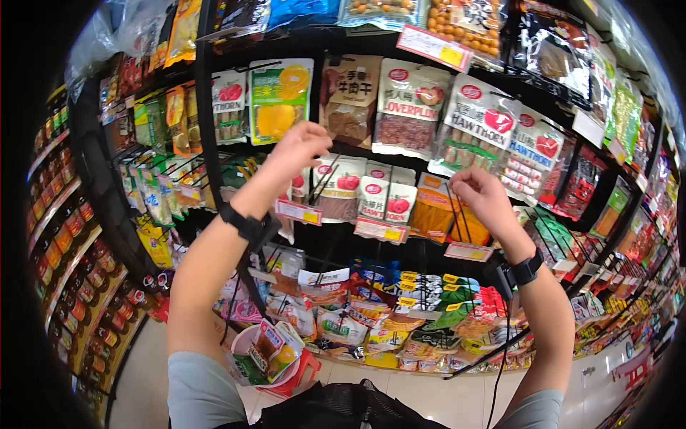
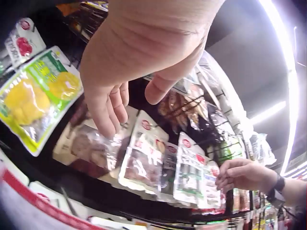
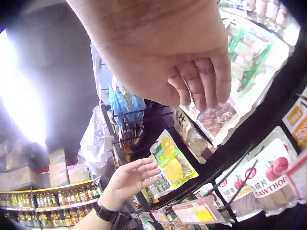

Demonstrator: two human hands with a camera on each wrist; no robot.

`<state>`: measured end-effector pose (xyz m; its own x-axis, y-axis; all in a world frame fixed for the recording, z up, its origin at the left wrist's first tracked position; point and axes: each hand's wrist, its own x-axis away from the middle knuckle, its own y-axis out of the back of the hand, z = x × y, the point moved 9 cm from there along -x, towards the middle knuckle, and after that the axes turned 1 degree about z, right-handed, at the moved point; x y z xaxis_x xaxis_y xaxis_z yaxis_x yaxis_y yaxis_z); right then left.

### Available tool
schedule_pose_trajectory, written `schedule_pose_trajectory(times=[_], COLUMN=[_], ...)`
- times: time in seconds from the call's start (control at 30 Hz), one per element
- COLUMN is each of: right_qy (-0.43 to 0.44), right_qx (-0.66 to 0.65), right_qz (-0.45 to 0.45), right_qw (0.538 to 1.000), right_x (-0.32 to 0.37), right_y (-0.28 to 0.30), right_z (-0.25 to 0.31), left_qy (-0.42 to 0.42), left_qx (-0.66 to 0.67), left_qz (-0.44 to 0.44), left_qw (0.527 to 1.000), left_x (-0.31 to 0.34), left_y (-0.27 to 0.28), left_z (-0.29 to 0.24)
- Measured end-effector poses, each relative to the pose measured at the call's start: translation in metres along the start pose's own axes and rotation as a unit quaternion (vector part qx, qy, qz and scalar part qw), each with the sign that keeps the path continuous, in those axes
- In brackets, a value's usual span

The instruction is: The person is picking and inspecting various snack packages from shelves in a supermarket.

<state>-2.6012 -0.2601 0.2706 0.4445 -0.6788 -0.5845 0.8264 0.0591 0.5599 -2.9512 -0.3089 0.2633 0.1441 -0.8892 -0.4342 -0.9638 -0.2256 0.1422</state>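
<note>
My left hand [image 1: 296, 149] is raised before the snack rack with loosely bent fingers and nothing in them. Behind its fingertips hang a green-and-yellow mango pouch [image 1: 281, 100] and a brown beef jerky bag [image 1: 349, 100]. Further right, my right hand [image 1: 486, 200] hovers in front of a white hawthorn pouch [image 1: 473, 118], also empty, with fingers slightly curled. A white Loverplum bag [image 1: 409, 107] hangs between the two hands. In the right wrist view, the right fingers overlap the Loverplum bag [image 3: 218, 120], and the left hand [image 3: 134, 177] appears beside the mango pouch [image 3: 172, 160].
Hooks with price tags [image 1: 382, 229] jut out from the lower row of hawthorn pouches [image 1: 386, 193]. Below are several heaps of bagged snacks [image 1: 393, 307]. A pink-rimmed basket [image 1: 246, 339] with packets in it stands low at the left. Shelves of jars [image 1: 78, 286] line the far left.
</note>
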Motion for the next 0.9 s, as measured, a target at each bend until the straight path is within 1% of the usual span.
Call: schedule_pose_trajectory(times=[0.1, 0.13, 0.2, 0.27, 0.33, 0.37, 0.4, 0.43, 0.47, 0.5, 0.53, 0.6, 0.63, 0.67, 0.73, 0.83, 0.87, 0.9], right_qy=[0.029, 0.041, 0.052, 0.053, 0.057, 0.036, 0.020, -0.001, -0.021, -0.030, -0.016, -0.044, -0.067, -0.052, -0.042, -0.113, -0.123, -0.132], right_qx=[0.012, 0.010, 0.007, 0.008, -0.022, -0.047, -0.029, -0.056, -0.083, -0.088, -0.088, -0.080, -0.114, -0.132, -0.169, -0.247, -0.293, -0.314], right_qz=[0.030, 0.032, 0.046, 0.070, 0.068, 0.082, 0.092, 0.090, 0.089, 0.085, 0.071, 0.077, 0.112, 0.075, -0.002, 0.062, 0.077, 0.102], right_qw=[0.999, 0.999, 0.998, 0.996, 0.996, 0.995, 0.995, 0.994, 0.992, 0.992, 0.993, 0.993, 0.985, 0.987, 0.985, 0.960, 0.945, 0.934], right_x=[-0.041, -0.058, -0.088, -0.117, -0.149, -0.163, -0.179, -0.191, -0.204, -0.218, -0.232, -0.255, -0.262, -0.267, -0.307, -0.282, -0.286, -0.281], right_y=[-0.031, -0.043, -0.070, -0.101, -0.134, -0.153, -0.171, -0.187, -0.203, -0.220, -0.234, -0.258, -0.271, -0.275, -0.305, -0.312, -0.319, -0.322], right_z=[0.028, 0.033, 0.044, 0.059, 0.063, 0.062, 0.062, 0.060, 0.058, 0.054, 0.053, 0.042, 0.042, 0.045, -0.001, 0.025, 0.018, 0.023], left_qy=[0.019, 0.035, 0.028, 0.020, 0.019, 0.023, 0.027, 0.040, 0.036, 0.027, 0.020, 0.025, 0.018, 0.017, 0.037, 0.065, 0.079, 0.091], left_qx=[-0.033, -0.052, -0.094, -0.120, -0.137, -0.142, -0.146, -0.154, -0.160, -0.173, -0.184, -0.116, -0.159, -0.163, -0.104, -0.076, -0.043, -0.009], left_qz=[-0.090, -0.098, -0.164, -0.177, -0.206, -0.228, -0.251, -0.239, -0.254, -0.266, -0.277, -0.222, -0.235, -0.224, -0.197, -0.181, -0.153, -0.125], left_qw=[0.995, 0.993, 0.982, 0.977, 0.969, 0.963, 0.956, 0.958, 0.953, 0.948, 0.943, 0.968, 0.959, 0.961, 0.974, 0.978, 0.984, 0.988], left_x=[-0.026, -0.033, -0.049, -0.065, -0.075, -0.076, -0.079, -0.082, -0.082, -0.083, -0.088, -0.109, -0.114, -0.118, -0.118, -0.104, -0.100, -0.098], left_y=[0.062, 0.078, 0.115, 0.149, 0.172, 0.183, 0.196, 0.202, 0.208, 0.211, 0.217, 0.222, 0.227, 0.228, 0.225, 0.224, 0.222, 0.219], left_z=[0.017, 0.020, 0.031, 0.042, 0.051, 0.056, 0.063, 0.064, 0.066, 0.066, 0.072, 0.097, 0.100, 0.108, 0.110, 0.095, 0.096, 0.096])
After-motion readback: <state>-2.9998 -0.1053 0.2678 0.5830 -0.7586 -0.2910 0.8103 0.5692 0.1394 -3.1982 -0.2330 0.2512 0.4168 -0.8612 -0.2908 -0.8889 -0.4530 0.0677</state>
